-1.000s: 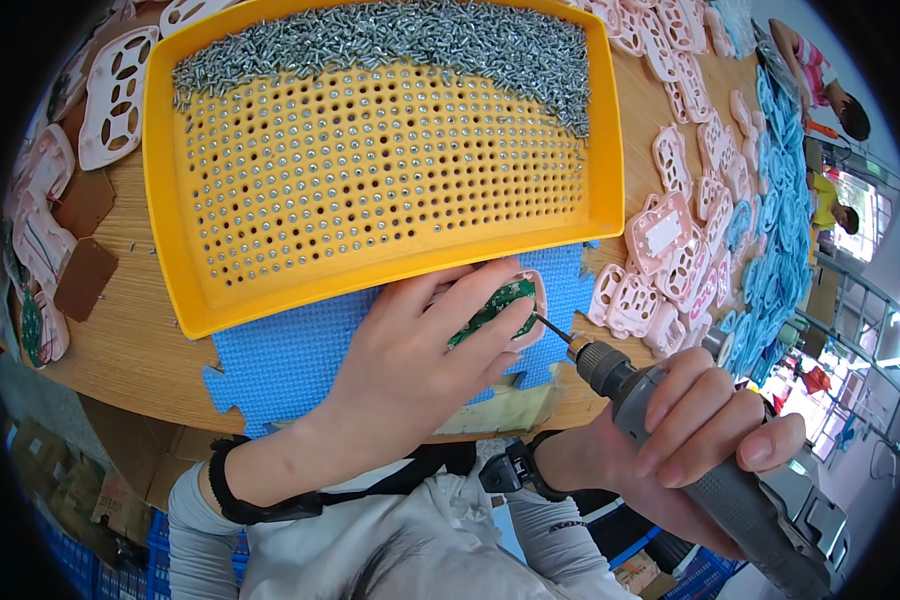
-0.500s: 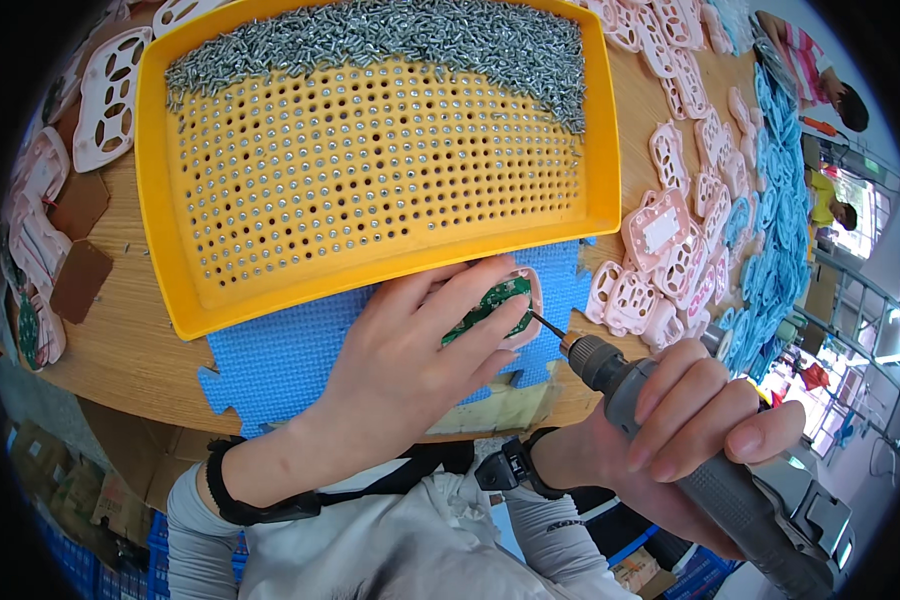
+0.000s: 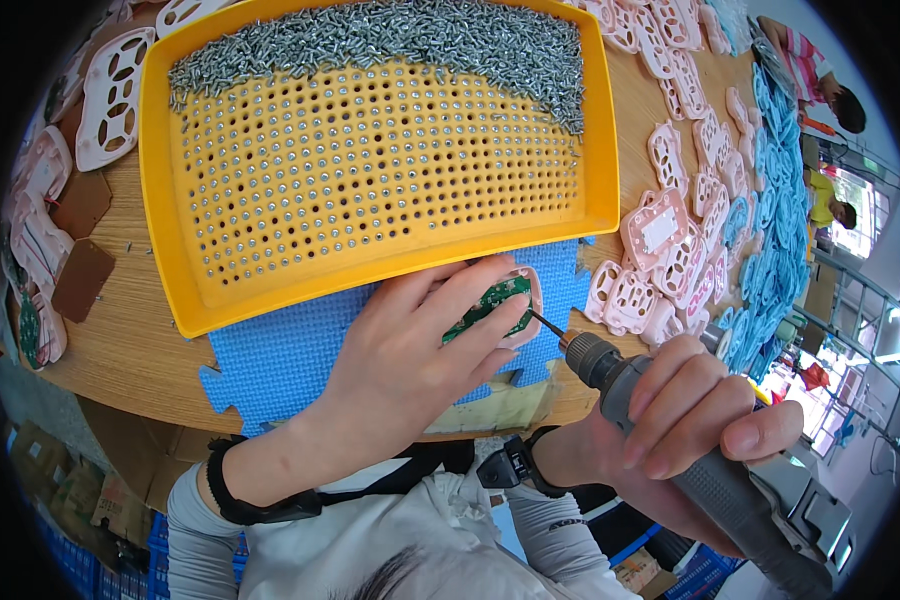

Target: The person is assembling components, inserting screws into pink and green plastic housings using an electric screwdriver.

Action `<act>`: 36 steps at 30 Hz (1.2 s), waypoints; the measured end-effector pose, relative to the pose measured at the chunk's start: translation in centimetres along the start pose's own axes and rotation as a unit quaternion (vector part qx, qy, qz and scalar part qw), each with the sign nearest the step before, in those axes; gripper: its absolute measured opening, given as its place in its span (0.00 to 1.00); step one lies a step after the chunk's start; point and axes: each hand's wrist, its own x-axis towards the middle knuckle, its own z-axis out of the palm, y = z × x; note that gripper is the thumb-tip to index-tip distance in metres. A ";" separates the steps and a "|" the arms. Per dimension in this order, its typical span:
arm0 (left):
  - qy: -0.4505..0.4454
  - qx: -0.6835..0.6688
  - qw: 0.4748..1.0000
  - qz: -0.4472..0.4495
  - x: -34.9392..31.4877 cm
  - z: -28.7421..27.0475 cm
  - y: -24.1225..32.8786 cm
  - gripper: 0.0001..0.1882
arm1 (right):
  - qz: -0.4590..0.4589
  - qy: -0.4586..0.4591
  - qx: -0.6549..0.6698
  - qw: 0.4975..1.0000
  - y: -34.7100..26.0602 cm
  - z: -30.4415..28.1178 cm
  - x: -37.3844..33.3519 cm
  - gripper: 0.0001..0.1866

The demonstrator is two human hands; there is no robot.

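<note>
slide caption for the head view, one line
Left hand holds a pink casing with green circuit board; right hand aims a grey screwdriver at it, near a yellow screw tray.

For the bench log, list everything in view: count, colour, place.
screw tray: one, yellow, top centre
screws: countless, silver, mostly in tray
table: one, brown, under tray
foam mat: count unclear, blue, nearside of tray
shell: one, pink, over mat
circuit boards: two, green, shell and far left
pink parts: many, pink, beside tray
blue parts: many, blue, right
plates: two, brown, left
screwdriver: one, grey, aimed at shell
people: two, striped and yellow tops, upper right
crates: several, blue, bottom left
left grip: one, bare, on shell
right grip: one, bare, around screwdriver
</note>
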 end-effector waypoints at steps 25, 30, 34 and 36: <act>0.012 -0.008 1.000 -0.008 -0.1 0.1 -0.2 0.19 | 0.018 0.067 -0.007 0.998 0.1 1.6 0.6 0.27; 0.009 -0.003 1.000 -0.002 0.0 0.1 -0.1 0.20 | 0.028 0.032 0.021 0.999 -0.2 0.7 0.2 0.10; 0.002 0.000 1.000 -0.002 -0.1 0.1 -0.2 0.20 | 0.027 0.007 0.040 0.999 0.0 -0.1 0.1 0.07; 0.003 0.000 1.000 0.000 0.0 0.1 -0.1 0.20 | 0.030 0.023 0.036 0.999 -0.2 0.1 0.0 0.06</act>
